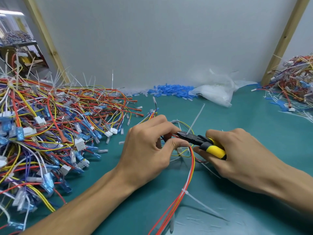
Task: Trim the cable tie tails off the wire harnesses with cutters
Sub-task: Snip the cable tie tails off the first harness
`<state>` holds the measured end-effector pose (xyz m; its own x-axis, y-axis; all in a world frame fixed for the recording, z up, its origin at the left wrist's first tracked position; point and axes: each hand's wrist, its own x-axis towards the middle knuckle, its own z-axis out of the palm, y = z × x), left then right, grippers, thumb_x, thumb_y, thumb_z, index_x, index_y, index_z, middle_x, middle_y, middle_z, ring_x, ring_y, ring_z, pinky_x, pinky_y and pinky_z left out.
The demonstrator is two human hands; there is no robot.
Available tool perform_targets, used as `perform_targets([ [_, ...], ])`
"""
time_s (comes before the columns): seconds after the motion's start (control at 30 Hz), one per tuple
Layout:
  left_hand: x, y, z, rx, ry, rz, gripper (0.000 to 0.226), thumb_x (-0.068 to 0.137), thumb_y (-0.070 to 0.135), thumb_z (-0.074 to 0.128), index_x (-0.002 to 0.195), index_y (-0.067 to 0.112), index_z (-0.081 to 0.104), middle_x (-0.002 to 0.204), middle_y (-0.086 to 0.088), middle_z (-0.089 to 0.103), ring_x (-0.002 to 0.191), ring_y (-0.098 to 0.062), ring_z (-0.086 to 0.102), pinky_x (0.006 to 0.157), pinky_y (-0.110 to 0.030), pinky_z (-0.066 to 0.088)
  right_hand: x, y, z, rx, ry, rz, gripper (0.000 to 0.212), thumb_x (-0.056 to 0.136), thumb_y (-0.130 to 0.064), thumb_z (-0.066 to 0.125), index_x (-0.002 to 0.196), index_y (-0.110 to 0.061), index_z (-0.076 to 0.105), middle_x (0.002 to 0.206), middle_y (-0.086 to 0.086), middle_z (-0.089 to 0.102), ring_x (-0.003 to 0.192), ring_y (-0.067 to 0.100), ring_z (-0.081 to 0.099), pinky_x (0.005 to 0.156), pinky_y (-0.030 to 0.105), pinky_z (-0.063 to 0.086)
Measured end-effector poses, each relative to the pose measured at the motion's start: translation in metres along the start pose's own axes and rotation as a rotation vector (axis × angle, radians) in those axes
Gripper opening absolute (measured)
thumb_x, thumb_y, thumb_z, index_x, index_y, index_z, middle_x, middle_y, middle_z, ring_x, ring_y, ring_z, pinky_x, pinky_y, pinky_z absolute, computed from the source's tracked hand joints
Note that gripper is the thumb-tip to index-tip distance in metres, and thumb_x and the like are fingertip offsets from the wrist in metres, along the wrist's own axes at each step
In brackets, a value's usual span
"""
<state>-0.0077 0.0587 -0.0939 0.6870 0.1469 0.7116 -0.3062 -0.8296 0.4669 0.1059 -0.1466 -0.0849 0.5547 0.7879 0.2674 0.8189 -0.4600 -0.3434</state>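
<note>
Head: harness [192,167] mostly under left hand [149,148]

Matt teal mat [254,126]; glossy plastic wires [42,133]; rubbery yellow cutter grips [217,150].

Teal mat [254,133] covers the bench. Grey back panel [160,39] stands behind it, framed by a left wooden post [49,43] and a right wooden post [284,39], both leaning in this wide view. Heap of blue plastic sleeves [171,91] lies along the panel's foot. Clear plastic bag [216,89] of white bits touches the heap's right end. Far left, past the post, a metal rack [25,46] with blurred clutter on top.
</note>
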Motion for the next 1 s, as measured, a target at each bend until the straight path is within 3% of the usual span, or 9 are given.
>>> perform_targets([
  [0.17, 0.0002, 0.0011, 0.0011, -0.011, -0.021, 0.007, 0.009, 0.088, 0.028, 0.081, 0.083, 0.023, 0.076, 0.074, 0.007, 0.056, 0.057, -0.011, 0.044, 0.057, -0.022, 0.031, 0.0011, 0.0074, 0.0043, -0.059, -0.021, 0.024, 0.034, 0.099, -0.036, 0.059, 0.076, -0.024, 0.038, 0.061, -0.001, 0.048, 0.064, 0.029, 0.048, 0.059, 0.048, 0.043],
  [0.37, 0.0010, 0.0026, 0.0011, -0.014, -0.022, 0.007, 0.009, 0.087, 0.027, 0.081, 0.083, 0.021, 0.076, 0.074, 0.008, 0.056, 0.056, -0.011, 0.043, 0.057, -0.021, 0.031, 0.0035, 0.0107, 0.0090, -0.022, 0.031, 0.000, 0.032, 0.093, -0.021, 0.064, 0.073, -0.021, 0.040, 0.062, -0.001, 0.048, 0.064, 0.030, 0.047, 0.058, 0.049, 0.041],
  [0.6, 0.0017, 0.0038, -0.0005, -0.009, -0.023, 0.012, 0.010, 0.088, 0.028, 0.080, 0.082, 0.020, 0.076, 0.074, 0.008, 0.055, 0.056, -0.013, 0.044, 0.057, -0.021, 0.032, 0.0023, 0.0080, 0.0085, -0.012, 0.008, 0.013, 0.034, 0.096, -0.026, 0.064, 0.072, -0.021, 0.039, 0.056, 0.000, 0.042, 0.061, 0.032, 0.042, 0.055, 0.047, 0.039],
  [0.77, 0.0022, 0.0035, -0.0017, 0.004, -0.018, 0.010, 0.011, 0.087, 0.028, 0.080, 0.082, 0.019, 0.076, 0.074, 0.010, 0.054, 0.056, -0.011, 0.042, 0.058, -0.019, 0.031, 0.0015, 0.0039, 0.0075, -0.012, 0.014, 0.012, 0.038, 0.098, -0.040, 0.058, 0.072, -0.020, 0.040, 0.055, 0.001, 0.042, 0.060, 0.033, 0.040, 0.055, 0.047, 0.038],
  [1.0, 0.0036, 0.0037, -0.0022, 0.001, -0.027, 0.008, 0.016, 0.086, 0.031, 0.081, 0.081, 0.016, 0.075, 0.075, 0.011, 0.052, 0.056, -0.011, 0.043, 0.059, -0.019, 0.031, 0.0028, 0.0052, 0.0064, -0.025, -0.005, 0.014, 0.036, 0.097, -0.026, 0.063, 0.072, -0.021, 0.038, 0.056, 0.000, 0.040, 0.060, 0.032, 0.039, 0.055, 0.046, 0.036],
])
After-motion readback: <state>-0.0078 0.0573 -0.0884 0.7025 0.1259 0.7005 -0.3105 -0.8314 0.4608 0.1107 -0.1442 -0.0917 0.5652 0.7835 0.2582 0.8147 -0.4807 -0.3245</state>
